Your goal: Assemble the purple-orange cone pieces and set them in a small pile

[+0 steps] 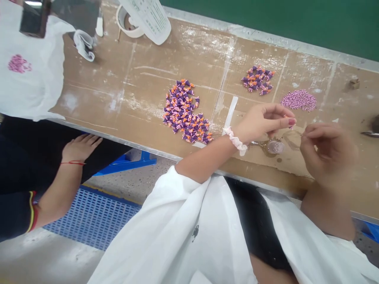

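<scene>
My left hand (263, 122) is over the brown worktable (133, 90), thumb and fingers pinched on a tiny pink piece near its fingertips. My right hand (328, 152) is curled beside it, fingers pinched on something thin I cannot make out. Below and between the hands a small round clear lid or dish (275, 147) lies on the table. A large heap of small purple-and-orange figures (185, 112) lies left of my left hand. A smaller heap of the same figures (257, 80) and a pile of pink pieces (299, 99) lie beyond the hands.
Another person's hand (79, 148) with a red wrist string rests on a dark lap at the left. A white plastic bag (29, 75), a tape roll (127, 21) and a white printed container (151, 17) sit at the table's far left. A blue crate (89, 217) is on the floor.
</scene>
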`<state>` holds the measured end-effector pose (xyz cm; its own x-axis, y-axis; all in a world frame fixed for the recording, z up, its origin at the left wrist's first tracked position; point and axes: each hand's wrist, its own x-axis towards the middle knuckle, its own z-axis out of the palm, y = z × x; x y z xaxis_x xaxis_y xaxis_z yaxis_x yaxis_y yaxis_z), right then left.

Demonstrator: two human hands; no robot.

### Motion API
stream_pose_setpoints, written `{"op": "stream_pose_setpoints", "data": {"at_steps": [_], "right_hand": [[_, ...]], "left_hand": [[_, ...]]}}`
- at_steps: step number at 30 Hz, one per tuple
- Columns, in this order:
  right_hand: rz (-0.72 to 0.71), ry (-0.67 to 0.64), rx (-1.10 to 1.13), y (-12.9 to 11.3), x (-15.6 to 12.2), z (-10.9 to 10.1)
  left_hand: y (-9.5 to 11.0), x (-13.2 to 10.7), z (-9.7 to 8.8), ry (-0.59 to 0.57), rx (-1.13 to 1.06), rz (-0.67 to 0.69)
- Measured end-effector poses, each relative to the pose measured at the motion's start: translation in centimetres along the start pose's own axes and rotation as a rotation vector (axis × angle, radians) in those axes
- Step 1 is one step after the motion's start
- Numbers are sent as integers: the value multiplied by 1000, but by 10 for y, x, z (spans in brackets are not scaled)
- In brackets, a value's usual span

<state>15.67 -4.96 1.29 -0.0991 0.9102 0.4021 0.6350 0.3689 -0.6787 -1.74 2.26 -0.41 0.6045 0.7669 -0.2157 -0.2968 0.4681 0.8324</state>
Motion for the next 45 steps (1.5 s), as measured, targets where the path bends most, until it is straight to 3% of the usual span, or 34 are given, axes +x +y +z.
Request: {"op": "stream_pose_setpoints", "data": {"at_steps": [2,5,13,38,42,45], "right_hand": [[-14,156,120,0,1,4],[-54,240,165,-3,2,10],[-118,175,55,-5,-1,8],[-156,65,-92,-9,-2,4],[-156,50,-106,-7,-1,4],[-124,154,14,-6,0,8]], "left_hand": [[-4,-1,5,-59,-119,-97],[-8,-3,10,-99,-264,-164],[-10,-7,14,-136,-312,-166],[-11,-7,14,-23,-169,-151],[-12,-6,14,-71,-237,-164],[-13,-6,15,-164,-399,-176]]}}
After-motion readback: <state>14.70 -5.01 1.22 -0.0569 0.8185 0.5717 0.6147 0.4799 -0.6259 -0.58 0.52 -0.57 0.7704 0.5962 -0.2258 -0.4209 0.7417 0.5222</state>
